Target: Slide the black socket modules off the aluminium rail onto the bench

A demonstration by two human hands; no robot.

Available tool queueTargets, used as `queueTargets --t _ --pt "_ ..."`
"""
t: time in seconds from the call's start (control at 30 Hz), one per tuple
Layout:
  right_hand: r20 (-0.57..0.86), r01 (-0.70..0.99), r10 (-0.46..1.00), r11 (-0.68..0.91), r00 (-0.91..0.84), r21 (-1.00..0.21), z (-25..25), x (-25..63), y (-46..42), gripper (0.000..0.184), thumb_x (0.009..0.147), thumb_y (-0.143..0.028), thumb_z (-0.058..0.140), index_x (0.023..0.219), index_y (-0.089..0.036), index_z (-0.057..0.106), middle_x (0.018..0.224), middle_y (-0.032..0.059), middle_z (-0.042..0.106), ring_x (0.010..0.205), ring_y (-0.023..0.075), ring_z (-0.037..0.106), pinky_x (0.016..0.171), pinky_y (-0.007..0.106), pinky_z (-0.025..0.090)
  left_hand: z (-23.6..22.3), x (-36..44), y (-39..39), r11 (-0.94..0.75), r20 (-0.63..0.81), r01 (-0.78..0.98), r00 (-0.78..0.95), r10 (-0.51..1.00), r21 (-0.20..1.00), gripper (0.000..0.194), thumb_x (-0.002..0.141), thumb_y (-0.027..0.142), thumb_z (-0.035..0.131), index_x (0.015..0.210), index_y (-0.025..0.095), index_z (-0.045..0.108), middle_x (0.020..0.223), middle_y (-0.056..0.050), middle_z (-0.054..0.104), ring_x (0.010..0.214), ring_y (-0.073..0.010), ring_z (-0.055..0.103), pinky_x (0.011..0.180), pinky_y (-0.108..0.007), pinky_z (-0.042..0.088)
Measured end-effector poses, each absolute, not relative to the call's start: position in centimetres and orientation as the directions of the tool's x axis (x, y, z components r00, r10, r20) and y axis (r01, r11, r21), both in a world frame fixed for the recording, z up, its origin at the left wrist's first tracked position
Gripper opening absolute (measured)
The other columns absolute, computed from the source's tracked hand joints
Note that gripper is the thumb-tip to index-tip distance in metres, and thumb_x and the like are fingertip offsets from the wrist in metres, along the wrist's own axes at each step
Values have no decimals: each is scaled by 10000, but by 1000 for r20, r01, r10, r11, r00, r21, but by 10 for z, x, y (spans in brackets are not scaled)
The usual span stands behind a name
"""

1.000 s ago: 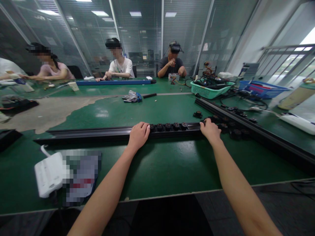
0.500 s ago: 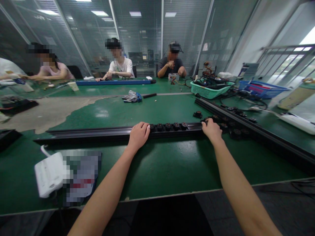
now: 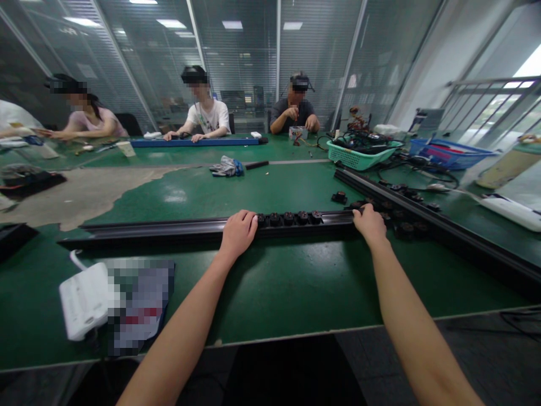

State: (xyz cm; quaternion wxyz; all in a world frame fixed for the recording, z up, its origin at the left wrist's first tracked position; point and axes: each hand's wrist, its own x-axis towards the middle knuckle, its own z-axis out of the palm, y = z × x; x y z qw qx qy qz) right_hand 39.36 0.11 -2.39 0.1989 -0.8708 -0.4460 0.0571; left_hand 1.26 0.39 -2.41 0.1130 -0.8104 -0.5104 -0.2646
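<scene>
A long black rail (image 3: 160, 229) lies across the green table (image 3: 274, 282) in front of me. Several small black round parts (image 3: 291, 217) sit in a row in its channel. My left hand (image 3: 238, 232) rests on the rail just left of that row, fingers curled over its top. My right hand (image 3: 370, 224) is at the rail's right end, fingers bent and touching the rail or a loose black part there; I cannot tell which. More loose black parts (image 3: 403, 228) lie just to the right of that hand.
A second long black rail (image 3: 439, 225) runs diagonally at the right. A white device (image 3: 83, 300) lies at front left, a green basket (image 3: 363, 153) and a blue basket (image 3: 450, 153) at back right. Three people sit at the far side; gloves (image 3: 227, 166) lie mid-table.
My right hand has slid a little to the right along the rail's end. My left hand has stayed where it was.
</scene>
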Motion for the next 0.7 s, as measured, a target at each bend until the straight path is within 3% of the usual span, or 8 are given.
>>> queueTargets --t 0.7 --pt "118 681 711 -593 694 -429 -28 416 -1 479 992 -415 404 1360 -125 500 1286 275 571 1223 403 551 924 500 462 -24 13 4 -456 543 883 329 772 113 378 1052 354 309 1092 198 651 1087 -96 670 992 -239 626 897 -374 469"
